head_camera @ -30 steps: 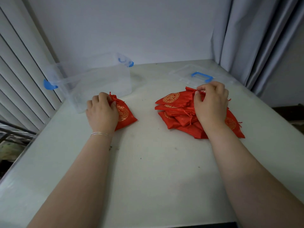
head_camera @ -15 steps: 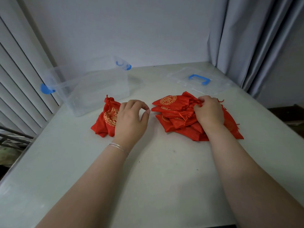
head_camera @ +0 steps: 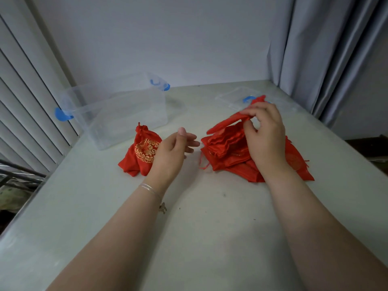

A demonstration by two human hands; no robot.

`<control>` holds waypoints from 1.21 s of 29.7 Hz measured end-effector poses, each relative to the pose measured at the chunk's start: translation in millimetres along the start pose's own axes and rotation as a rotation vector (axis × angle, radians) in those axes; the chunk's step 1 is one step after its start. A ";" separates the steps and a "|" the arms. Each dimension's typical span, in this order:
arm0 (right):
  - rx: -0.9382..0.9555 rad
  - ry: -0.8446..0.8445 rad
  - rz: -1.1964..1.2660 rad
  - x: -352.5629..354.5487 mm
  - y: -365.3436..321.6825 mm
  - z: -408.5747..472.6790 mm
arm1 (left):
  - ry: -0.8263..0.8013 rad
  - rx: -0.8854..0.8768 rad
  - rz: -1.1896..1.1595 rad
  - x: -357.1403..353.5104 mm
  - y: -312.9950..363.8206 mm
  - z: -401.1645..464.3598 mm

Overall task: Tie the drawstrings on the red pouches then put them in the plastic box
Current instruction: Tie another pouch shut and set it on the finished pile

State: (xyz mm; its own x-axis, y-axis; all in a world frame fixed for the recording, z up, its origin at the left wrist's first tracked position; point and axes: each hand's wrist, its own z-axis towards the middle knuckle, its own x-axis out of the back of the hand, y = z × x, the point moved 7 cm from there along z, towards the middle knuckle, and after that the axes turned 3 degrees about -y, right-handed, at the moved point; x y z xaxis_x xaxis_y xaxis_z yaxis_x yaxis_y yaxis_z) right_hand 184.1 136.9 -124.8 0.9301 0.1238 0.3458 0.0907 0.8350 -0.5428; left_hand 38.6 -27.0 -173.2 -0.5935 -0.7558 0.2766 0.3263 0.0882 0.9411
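A pile of red pouches (head_camera: 228,150) lies at the centre right of the white table. My right hand (head_camera: 265,133) pinches the top pouch (head_camera: 228,122) by its neck and holds it lifted and tilted above the pile. A red pouch with a gold emblem (head_camera: 142,151), its neck gathered, lies on the table in front of the clear plastic box (head_camera: 117,114). My left hand (head_camera: 174,152) hovers between this pouch and the pile, fingers relaxed and pointing right, holding nothing. The box appears to hold nothing.
The box's clear lid with a blue handle (head_camera: 237,97) lies at the back right, partly behind my right hand. Grey curtains (head_camera: 327,51) hang on the right and white blinds (head_camera: 27,101) on the left. The table edge (head_camera: 31,198) runs along the left.
My left hand let go of the gold-emblem pouch, left it by the box, and moved right toward the pile. My right hand raised the top pouch off the pile.
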 end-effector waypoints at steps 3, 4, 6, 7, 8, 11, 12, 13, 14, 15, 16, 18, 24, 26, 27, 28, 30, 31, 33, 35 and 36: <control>0.133 -0.059 0.108 -6.1 -20.5 -3.4 | -0.167 0.281 -0.455 -19.1 -15.0 0.7; 0.155 -0.095 0.137 -9.5 -24.3 -5.1 | -0.213 0.359 -0.572 -25.7 -17.1 -1.7; 0.157 -0.178 0.191 -17.2 -28.4 -8.9 | -0.280 0.426 -0.664 -34.2 -18.8 -5.1; 0.153 -0.216 0.218 -20.8 -29.3 -10.7 | -0.297 0.430 -0.660 -36.5 -19.0 -6.9; 0.149 -0.250 0.245 -23.9 -30.2 -12.0 | -0.303 0.431 -0.663 -38.3 -19.3 -8.0; 0.111 -0.347 0.281 -33.0 -28.3 -13.8 | -0.219 0.444 -0.783 -38.7 -20.3 -6.5; 0.082 -0.370 0.248 -35.8 -25.0 -13.8 | -0.175 0.447 -0.829 -36.8 -21.2 -5.4; 0.028 -0.381 0.190 -37.6 -18.7 -13.6 | -0.136 0.441 -0.859 -35.3 -21.0 -4.5; -0.049 -0.371 0.120 -37.1 -10.6 -13.4 | -0.108 0.426 -0.870 -33.2 -20.6 -4.0; -0.128 -0.334 0.055 -34.2 -2.1 -13.1 | -0.087 0.400 -0.865 -30.7 -21.1 -2.5; -0.179 -0.280 0.008 -29.5 3.7 -12.8 | -0.068 0.368 -0.851 -27.7 -20.4 -1.1; -0.183 -0.195 0.004 -20.9 2.6 -12.3 | -0.039 0.299 -0.808 -21.3 -16.6 0.0; -0.196 -0.430 0.397 -39.9 -33.8 -31.8 | 0.056 0.096 -0.633 7.1 -4.2 4.4; -0.398 -0.612 0.580 -61.6 -37.8 -47.1 | 0.122 0.046 -0.575 18.7 -2.1 5.2; -0.502 -0.708 0.650 -71.2 -38.6 -55.7 | 0.155 0.034 -0.569 23.4 -1.6 5.6; -0.586 -0.803 0.683 -79.2 -38.7 -64.3 | 0.177 0.028 -0.585 26.7 -0.9 5.4; -0.677 -0.954 0.659 -90.1 -34.7 -78.2 | 0.184 0.031 -0.634 28.8 -0.5 5.1; -0.668 -0.987 0.603 -95.8 -28.4 -81.8 | 0.178 0.038 -0.637 28.4 -0.7 4.8; -0.576 -0.963 0.460 -97.5 -21.9 -79.0 | 0.153 0.048 -0.607 26.1 -1.5 3.8; -0.489 -0.860 0.358 -95.3 -16.9 -68.8 | 0.113 0.055 -0.573 21.6 -1.5 3.2; -0.475 -0.813 0.327 -93.3 -13.7 -63.9 | 0.081 0.053 -0.564 19.0 -0.9 3.0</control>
State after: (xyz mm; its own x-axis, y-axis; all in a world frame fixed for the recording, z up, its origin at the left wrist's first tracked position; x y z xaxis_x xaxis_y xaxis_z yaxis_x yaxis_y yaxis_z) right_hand 118.7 79.7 -198.5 0.4240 0.7876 0.4471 0.1715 0.4149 -0.8936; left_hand 24.8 -39.5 -168.2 -0.6061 -0.7425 -0.2851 -0.0631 -0.3125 0.9478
